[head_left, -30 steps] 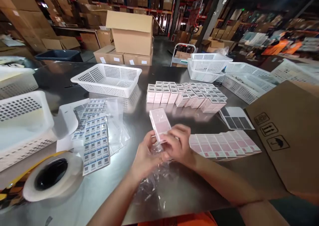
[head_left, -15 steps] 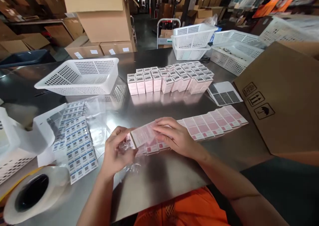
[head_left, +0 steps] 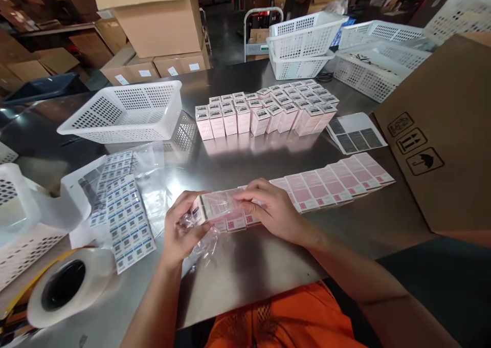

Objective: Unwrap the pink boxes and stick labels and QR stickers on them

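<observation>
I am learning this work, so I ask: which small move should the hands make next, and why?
Perhaps the right hand should smooth the clear film along the pink box, since the film looks wrinkled there, while the left hand holds the box's other end.

The left forearm (head_left: 155,299) rises steeply, its wrist (head_left: 172,261) nearly straight; the left hand (head_left: 178,225) curls into a C, clasping with the thumb on the near side and the fingers beyond. The right forearm (head_left: 353,271) slants in from the lower right, with a crease at the elbow (head_left: 385,301); the right hand (head_left: 274,210) points leftward, palm turned down, fingers bunched and tips close to the thumb. A short gap separates the two
</observation>
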The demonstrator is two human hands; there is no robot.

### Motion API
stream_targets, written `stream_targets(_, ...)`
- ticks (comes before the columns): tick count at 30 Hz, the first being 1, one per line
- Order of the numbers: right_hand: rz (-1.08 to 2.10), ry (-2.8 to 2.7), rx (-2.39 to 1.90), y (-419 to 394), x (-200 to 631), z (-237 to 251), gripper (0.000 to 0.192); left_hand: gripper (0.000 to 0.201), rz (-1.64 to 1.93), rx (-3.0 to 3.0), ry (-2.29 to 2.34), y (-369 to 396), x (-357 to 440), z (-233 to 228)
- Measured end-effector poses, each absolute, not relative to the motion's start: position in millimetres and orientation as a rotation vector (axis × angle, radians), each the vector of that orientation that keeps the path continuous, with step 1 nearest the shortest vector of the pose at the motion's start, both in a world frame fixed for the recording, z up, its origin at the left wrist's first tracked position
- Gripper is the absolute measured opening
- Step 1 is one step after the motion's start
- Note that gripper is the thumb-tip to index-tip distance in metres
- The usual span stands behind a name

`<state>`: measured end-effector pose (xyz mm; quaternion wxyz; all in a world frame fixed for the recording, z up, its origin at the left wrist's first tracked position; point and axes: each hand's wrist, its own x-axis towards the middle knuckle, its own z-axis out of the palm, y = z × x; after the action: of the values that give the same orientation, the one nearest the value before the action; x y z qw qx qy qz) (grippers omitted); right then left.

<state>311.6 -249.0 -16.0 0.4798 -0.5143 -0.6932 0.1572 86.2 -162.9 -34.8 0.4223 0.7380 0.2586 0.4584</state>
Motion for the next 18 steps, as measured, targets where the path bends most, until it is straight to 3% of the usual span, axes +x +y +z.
stream_targets(6, 0.331, -1.652, -1.198, -253.0, 310.6, -7.9, 0.011, 0.049, 1.246, 1.379, 0.93, -166.8, 94.2, -31.2)
stream_targets(13, 0.363, -2.029, -0.852, -260.8, 328.8, 10.7, 0.017, 0.033, 1.25, 0.875, 1.024, -148.3, 94.5, -21.3)
stream_targets(18, -0.1, -2.057, -1.15, -260.9, 326.3, 5.0, 0.016, 0.031, 1.214, 0.82, 1.062, -151.7, 102.4, -22.0)
